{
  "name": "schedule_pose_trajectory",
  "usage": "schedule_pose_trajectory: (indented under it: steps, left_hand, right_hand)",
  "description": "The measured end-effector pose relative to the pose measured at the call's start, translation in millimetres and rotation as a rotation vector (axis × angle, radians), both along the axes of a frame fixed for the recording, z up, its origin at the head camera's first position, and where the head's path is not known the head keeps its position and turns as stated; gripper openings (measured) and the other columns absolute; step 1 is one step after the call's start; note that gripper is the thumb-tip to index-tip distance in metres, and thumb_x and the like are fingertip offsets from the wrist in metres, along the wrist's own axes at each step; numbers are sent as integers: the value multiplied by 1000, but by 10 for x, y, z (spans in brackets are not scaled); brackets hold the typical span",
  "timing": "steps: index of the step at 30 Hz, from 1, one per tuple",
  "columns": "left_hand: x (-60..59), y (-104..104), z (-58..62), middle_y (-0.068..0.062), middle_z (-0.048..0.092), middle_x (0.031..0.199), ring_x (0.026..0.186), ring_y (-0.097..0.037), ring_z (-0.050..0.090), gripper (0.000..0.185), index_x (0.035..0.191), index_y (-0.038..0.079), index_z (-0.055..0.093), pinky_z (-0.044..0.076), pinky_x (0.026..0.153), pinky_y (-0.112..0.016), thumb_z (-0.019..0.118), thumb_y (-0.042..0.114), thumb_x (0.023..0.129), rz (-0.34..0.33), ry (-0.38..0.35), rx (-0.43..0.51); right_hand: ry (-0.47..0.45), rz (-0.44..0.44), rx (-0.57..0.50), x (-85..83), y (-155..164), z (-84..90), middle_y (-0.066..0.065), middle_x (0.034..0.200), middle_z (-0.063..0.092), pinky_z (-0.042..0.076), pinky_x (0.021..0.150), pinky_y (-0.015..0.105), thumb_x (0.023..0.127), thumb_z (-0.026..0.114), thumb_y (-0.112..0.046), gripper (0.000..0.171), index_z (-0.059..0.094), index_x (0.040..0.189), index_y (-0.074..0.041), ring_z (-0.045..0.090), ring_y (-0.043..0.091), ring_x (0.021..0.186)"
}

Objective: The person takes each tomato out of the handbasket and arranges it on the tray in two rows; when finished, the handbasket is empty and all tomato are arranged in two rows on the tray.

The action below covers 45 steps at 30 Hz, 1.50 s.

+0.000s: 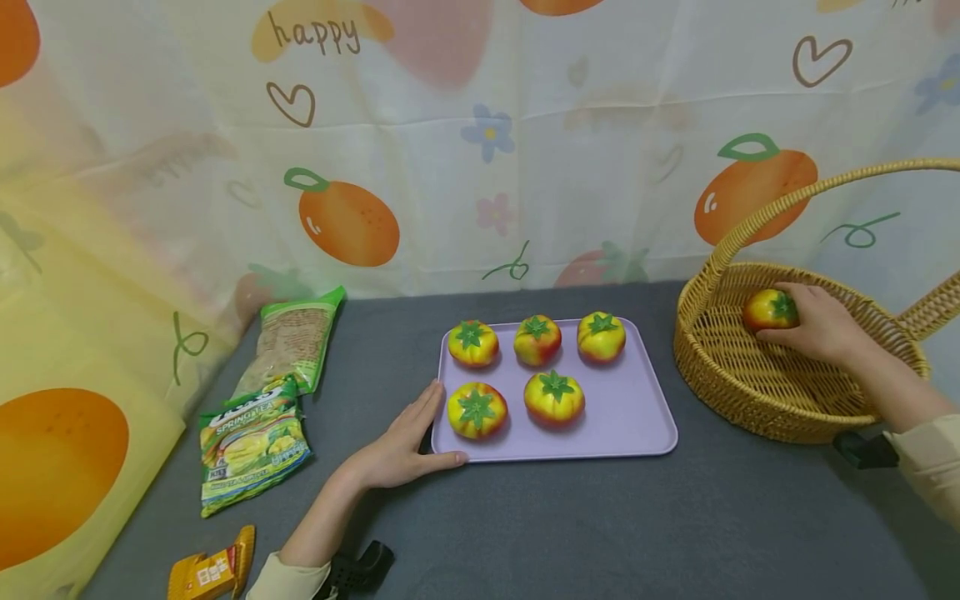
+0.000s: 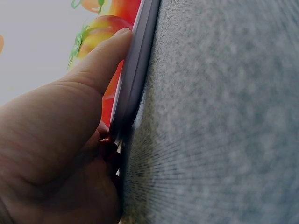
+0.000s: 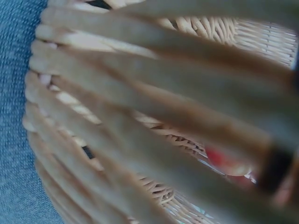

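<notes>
My right hand (image 1: pixel 817 321) reaches into a wicker basket (image 1: pixel 727 400) and holds a yellow-red tomato (image 1: pixel 765 310) with a green calyx, low inside near the back. In the right wrist view, blurred basket weave (image 3: pixel 140 107) covers most of the hand's work, and a bit of the tomato (image 3: pixel 224 161) shows between strands. My left hand (image 1: pixel 401 442) rests at the left front corner of a lilac tray (image 1: pixel 630 417), fingers straight along its side and thumb at the front rim. Several similar tomatoes (image 1: pixel 553 398) sit on the tray in two rows, calyxes up.
Left of the tray lie a green-edged bag (image 1: pixel 288 342) and a green snack packet (image 1: pixel 255 446). Small orange-wrapped snacks (image 1: pixel 213 571) lie near the front left. A printed cloth (image 1: pixel 450 167) hangs behind the grey table (image 1: pixel 570 525). The basket's tall handle (image 1: pixel 795 196) arches over its opening.
</notes>
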<state>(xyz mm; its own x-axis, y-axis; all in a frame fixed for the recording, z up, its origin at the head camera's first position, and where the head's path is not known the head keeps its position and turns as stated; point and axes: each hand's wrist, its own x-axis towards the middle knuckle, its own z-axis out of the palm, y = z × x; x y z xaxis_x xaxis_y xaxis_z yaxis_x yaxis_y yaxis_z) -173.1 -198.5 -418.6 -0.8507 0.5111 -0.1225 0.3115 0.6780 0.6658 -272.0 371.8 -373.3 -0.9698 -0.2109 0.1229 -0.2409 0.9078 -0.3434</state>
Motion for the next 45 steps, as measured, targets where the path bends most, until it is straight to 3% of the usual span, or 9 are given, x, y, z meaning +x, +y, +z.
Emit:
schedule_pose_trajectory:
  steps: [19,32,45]
  left_hand:
    - [2,20,15,-21,1,161,147,-34,3,102,155,-2,5,6,113,-59,68,45,89,-3,-6,-1]
    - [2,15,39,-20,0,161,148,-34,2,103,155,-1,4,5,114,-58,68,46,89,4,-19,-10]
    - [13,15,40,-21,0,161,147,-34,2,103,155,-1,4,5,113,-59,68,45,89,2,-16,-1]
  right_hand:
    - [-9,-45,-29,143,38,69,43,123,42,39,78,65,86,75,-28,82,33,136,21,46,55,103]
    - [32,-78,-62,415,-87,179,37,123,45,42,70,59,85,75,-38,88,32,143,12,50,50,99]
    - [130,-104,-112,787,-446,361,37,128,43,39,72,64,82,80,-34,86,36,145,5,45,51,104]
